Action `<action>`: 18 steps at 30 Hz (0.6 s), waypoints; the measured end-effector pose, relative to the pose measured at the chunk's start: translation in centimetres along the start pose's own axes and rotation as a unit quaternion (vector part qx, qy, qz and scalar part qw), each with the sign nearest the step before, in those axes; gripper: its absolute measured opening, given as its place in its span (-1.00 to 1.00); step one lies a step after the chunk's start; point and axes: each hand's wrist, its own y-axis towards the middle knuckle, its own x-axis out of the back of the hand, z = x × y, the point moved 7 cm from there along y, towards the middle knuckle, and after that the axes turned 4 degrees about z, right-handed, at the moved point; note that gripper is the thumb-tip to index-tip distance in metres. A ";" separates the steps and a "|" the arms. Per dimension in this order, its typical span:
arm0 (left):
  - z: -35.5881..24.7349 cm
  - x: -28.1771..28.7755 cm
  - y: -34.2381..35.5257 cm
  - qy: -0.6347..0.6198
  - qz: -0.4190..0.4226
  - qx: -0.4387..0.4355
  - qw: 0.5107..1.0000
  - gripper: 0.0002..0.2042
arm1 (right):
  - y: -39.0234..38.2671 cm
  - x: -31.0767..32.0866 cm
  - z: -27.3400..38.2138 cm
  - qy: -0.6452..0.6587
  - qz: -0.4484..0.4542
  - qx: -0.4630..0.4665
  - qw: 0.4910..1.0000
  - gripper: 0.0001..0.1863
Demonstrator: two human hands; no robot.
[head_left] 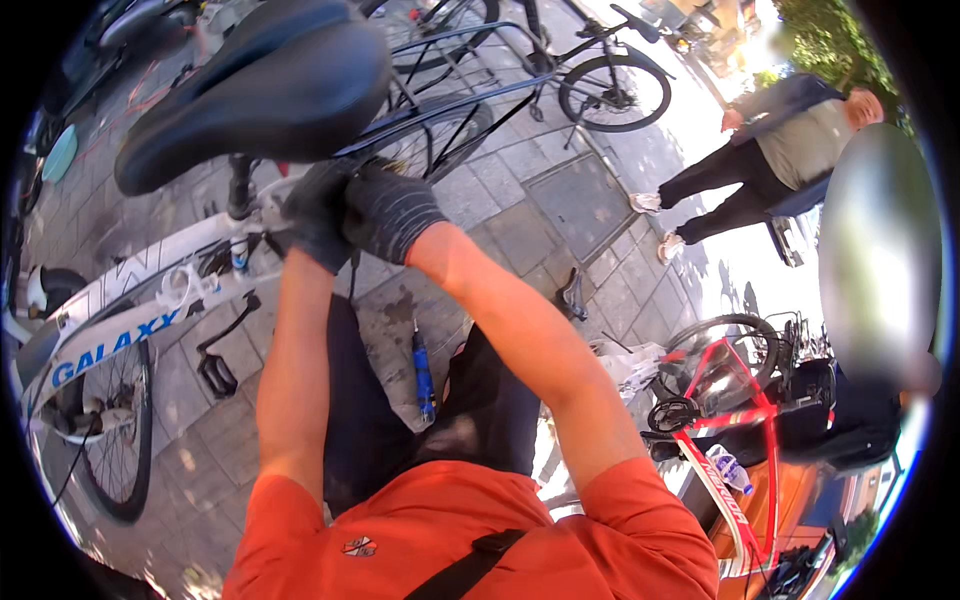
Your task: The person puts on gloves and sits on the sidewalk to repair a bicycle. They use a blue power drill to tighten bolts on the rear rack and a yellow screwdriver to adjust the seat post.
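Far left: teal basin (60,153) on the paving; contents can't be made out. Left, near: spoked wheel (118,440), then the white bike frame (180,295) with blue lettering, the thing being handled, running from near left up to under the hands. Black pedal (218,376) on the near side of the frame, on its crank. Black saddle (270,90) sits above and beyond the frame, covering part of the area past the hands.

Centre: left hand (318,215) and right hand (393,212), both in dark gloves, pressed side by side just nearer than the saddle, at the back of the frame. Fingers look curled inward, but the backs of the hands hide them; can't tell what they grip, if anything. Two hands together probably for control in a tight spot; gloves probably against dirt. Black rack (450,60) far, just past them.

Blue tool (422,375) lies on the paving between the legs, probably set there for easy reach. Right of it, black part (572,295) on the ground.

Right: crumpled white bag (635,370), contents hidden; red-and-white frame (765,430); clear bottle (728,468) beside it, fill unclear. Far right: standing person (805,150).
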 end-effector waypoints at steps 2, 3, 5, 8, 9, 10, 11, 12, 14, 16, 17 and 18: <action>2.7 -0.3 -1.1 -0.082 -0.087 0.163 0.979 -0.78 | -0.4 -1.2 -1.0 0.061 -0.027 0.004 0.998 -0.74; 2.8 -0.2 -1.7 -0.069 -0.111 0.167 0.977 -0.77 | -0.6 -1.8 -1.3 0.073 -0.007 -0.013 0.997 -0.71; 3.0 -1.0 -2.8 -0.079 -0.167 0.181 0.966 -0.75 | -1.4 -2.3 -2.3 0.141 0.005 -0.043 0.989 -0.68; 3.3 0.8 -4.9 -0.071 -0.192 0.228 0.952 -0.78 | -3.2 -3.5 -4.6 0.401 0.041 -0.099 0.910 -0.67; 3.7 1.6 -6.0 -0.038 -0.216 0.256 0.941 -0.76 | -4.4 -4.1 -5.2 0.503 0.100 -0.182 0.839 -0.65; 4.0 2.3 -7.2 -0.004 -0.238 0.286 0.928 -0.74 | -4.9 -4.3 -5.7 0.527 0.104 -0.190 0.822 -0.64; 3.7 2.3 -7.7 0.017 -0.273 0.280 0.920 -0.70 | -5.6 -4.6 -6.2 0.549 0.111 -0.204 0.803 -0.63; 3.1 2.3 -8.3 0.038 -0.306 0.275 0.911 -0.67 | -6.5 -5.3 -6.7 0.571 0.118 -0.218 0.783 -0.62; 1.6 4.8 -9.2 0.083 -0.391 0.246 0.883 -0.53 | -7.7 -6.9 -7.0 0.614 0.130 -0.226 0.745 -0.58; 1.1 6.2 -9.7 0.123 -0.434 0.205 0.869 -0.55 | -9.1 -8.4 -7.4 0.625 0.130 -0.273 0.720 -0.59; 0.1 6.4 -9.3 0.146 -0.450 0.178 0.863 -0.56 | -9.2 -8.8 -7.4 0.630 0.125 -0.290 0.709 -0.60; -0.4 6.1 -9.6 0.133 -0.456 0.165 0.865 -0.57 | -9.7 -9.2 -7.5 0.638 0.115 -0.302 0.699 -0.65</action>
